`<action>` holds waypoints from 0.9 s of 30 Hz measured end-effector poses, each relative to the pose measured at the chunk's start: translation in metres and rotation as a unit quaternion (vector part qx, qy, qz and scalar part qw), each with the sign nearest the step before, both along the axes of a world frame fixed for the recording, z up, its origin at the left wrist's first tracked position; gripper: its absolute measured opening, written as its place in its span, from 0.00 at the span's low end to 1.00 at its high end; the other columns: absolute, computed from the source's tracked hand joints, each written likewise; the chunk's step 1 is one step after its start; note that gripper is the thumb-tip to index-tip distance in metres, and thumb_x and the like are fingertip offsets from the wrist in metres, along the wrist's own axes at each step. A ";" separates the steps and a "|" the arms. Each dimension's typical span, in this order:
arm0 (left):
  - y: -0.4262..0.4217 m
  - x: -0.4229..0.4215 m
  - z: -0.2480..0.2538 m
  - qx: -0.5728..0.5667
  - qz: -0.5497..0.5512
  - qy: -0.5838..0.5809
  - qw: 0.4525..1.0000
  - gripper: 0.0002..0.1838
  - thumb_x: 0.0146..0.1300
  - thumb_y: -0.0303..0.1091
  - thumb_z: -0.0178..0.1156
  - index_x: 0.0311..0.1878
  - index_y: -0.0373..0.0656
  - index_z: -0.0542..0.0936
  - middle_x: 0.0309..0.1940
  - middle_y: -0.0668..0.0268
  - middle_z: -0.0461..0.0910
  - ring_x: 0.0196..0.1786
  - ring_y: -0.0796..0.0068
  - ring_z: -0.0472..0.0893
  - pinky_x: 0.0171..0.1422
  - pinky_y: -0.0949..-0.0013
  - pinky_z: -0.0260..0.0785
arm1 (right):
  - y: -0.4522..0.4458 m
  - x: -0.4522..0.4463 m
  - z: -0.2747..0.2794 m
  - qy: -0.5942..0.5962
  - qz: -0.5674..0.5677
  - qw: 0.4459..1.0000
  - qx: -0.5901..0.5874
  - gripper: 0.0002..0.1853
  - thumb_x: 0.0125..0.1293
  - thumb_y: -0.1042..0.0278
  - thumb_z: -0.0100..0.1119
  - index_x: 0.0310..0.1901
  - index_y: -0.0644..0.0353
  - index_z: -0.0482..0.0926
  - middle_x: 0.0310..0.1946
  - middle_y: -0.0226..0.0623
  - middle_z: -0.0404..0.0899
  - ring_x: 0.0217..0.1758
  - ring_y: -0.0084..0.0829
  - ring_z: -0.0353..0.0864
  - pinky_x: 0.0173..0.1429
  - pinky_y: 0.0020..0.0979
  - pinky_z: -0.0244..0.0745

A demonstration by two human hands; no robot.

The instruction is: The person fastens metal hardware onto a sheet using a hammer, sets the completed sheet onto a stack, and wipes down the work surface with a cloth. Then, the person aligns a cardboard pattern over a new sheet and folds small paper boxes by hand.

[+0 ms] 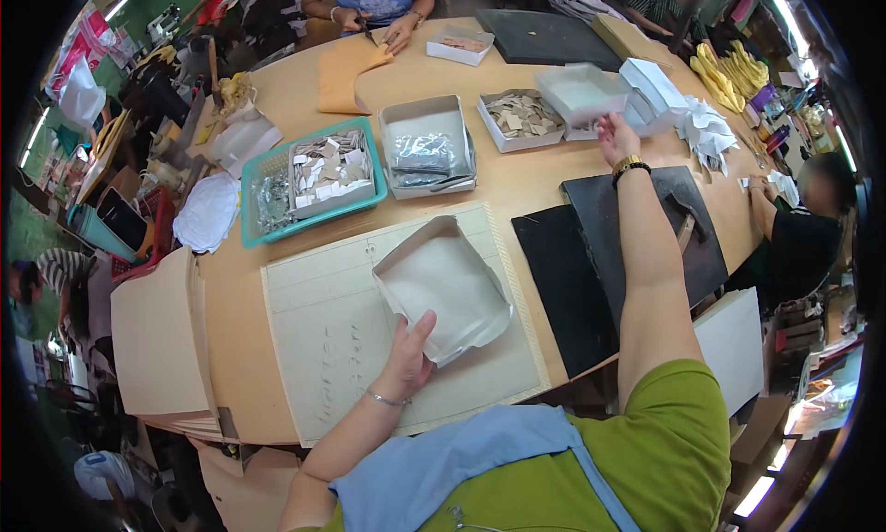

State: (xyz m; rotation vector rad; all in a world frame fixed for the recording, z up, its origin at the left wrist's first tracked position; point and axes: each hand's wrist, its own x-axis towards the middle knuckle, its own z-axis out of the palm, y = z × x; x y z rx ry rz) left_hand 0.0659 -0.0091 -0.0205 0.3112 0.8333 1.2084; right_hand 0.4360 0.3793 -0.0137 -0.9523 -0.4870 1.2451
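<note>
My left hand (409, 355) grips the near left edge of a shallow white cardboard box (445, 287), thumb over the wall. The inside of this box looks bare, and it sits tilted over a sheet of board with pencil writing (318, 347). Stretched out to the far right, my right hand (618, 142) pinches the near corner of another white box (581, 91), which is slightly blurred. Just left of that box, a white box of small beige pieces (519, 117) rests on the table. White boxes (651, 94) stand close on its right.
A teal basket (247, 200) and a box of plastic-wrapped packs (425, 107) stand beyond the board. Under my right arm lie a hammer (685, 227), a black slab (637, 246) and a black sheet (563, 274). Across the table, a person (369, 1) cuts brown paper (346, 75); another person (794, 218) sits right.
</note>
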 end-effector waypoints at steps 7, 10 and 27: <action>0.001 0.003 0.003 0.010 0.011 0.008 1.000 0.38 0.64 0.41 0.64 0.70 0.41 0.55 0.63 0.58 0.67 0.65 0.61 0.71 0.66 0.56 0.69 | -0.050 -0.016 0.039 -0.431 -0.164 0.887 -0.002 0.47 0.55 0.39 0.68 0.69 0.57 0.58 0.46 0.41 0.72 0.32 0.33 0.78 0.35 0.34 0.79; 0.003 0.002 0.004 0.020 0.004 -0.002 1.000 0.37 0.63 0.41 0.64 0.69 0.41 0.56 0.62 0.57 0.68 0.64 0.61 0.72 0.66 0.55 0.69 | -0.066 -0.023 0.043 -0.690 -0.064 0.721 0.009 0.44 0.54 0.41 0.70 0.66 0.55 0.64 0.43 0.41 0.74 0.34 0.34 0.78 0.41 0.36 0.78; 0.001 -0.002 -0.011 0.067 -0.023 0.007 0.997 0.47 0.60 0.58 0.63 0.72 0.40 0.53 0.69 0.59 0.63 0.70 0.64 0.65 0.73 0.58 0.59 | -0.229 -0.140 0.101 -0.686 0.201 0.509 0.479 0.11 0.56 0.76 0.64 0.39 0.49 0.82 0.35 0.29 0.84 0.40 0.32 0.82 0.68 0.49 0.62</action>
